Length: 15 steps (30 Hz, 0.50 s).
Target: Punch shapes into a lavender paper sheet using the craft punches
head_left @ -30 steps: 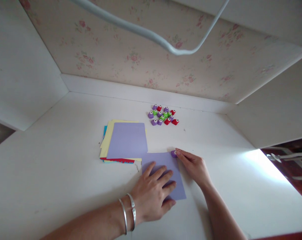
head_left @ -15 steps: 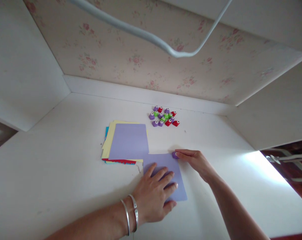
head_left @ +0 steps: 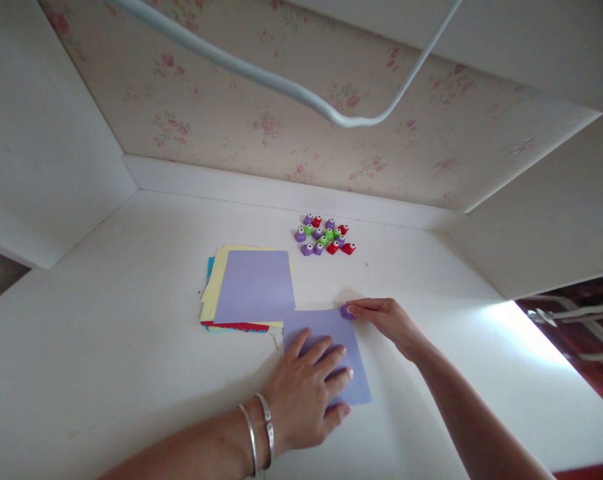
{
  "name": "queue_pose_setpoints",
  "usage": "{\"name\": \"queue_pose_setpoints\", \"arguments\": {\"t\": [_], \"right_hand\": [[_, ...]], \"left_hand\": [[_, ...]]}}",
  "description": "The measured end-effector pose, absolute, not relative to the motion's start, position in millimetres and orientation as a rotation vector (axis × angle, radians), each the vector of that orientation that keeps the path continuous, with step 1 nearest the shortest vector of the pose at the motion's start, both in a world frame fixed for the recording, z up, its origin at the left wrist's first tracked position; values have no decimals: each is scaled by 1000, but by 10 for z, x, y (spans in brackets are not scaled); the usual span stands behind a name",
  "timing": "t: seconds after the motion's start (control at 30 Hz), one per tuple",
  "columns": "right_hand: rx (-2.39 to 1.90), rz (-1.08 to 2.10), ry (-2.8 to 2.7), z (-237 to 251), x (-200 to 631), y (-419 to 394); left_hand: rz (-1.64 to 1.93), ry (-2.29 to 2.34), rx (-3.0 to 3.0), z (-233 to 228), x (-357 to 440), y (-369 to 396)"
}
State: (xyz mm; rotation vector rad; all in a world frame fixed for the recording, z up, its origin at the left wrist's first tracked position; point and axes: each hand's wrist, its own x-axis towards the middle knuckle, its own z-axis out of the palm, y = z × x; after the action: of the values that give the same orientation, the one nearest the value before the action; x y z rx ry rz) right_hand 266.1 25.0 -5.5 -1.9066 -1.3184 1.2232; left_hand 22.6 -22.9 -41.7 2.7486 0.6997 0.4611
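My left hand lies flat with its fingers spread on a lilac sheet of paper. Two silver bangles circle that wrist. At the sheet's top right corner, my right hand pinches a small purple craft punch between thumb and fingers. The punch sits against the corner; whether the paper is inside its slot I cannot tell. Left of it lies a stack of coloured paper, topped by another lilac sheet, with yellow paper, red and blue edges showing underneath.
Several purple, red and green craft punches with white tops stand grouped near the back of the white table. A white cable hangs across the floral wall. White panels close in both sides.
The view has shifted slightly. Both hands keep their places on the lilac sheet and the purple craft punch, which stays at the corner.
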Motion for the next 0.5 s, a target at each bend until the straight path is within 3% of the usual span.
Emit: {"name": "queue_pose_setpoints", "arguments": {"t": [0.5], "right_hand": [[-1868, 1308, -1280, -67, 2687, 231]], "left_hand": [[429, 681, 2763, -402, 226, -234]]}}
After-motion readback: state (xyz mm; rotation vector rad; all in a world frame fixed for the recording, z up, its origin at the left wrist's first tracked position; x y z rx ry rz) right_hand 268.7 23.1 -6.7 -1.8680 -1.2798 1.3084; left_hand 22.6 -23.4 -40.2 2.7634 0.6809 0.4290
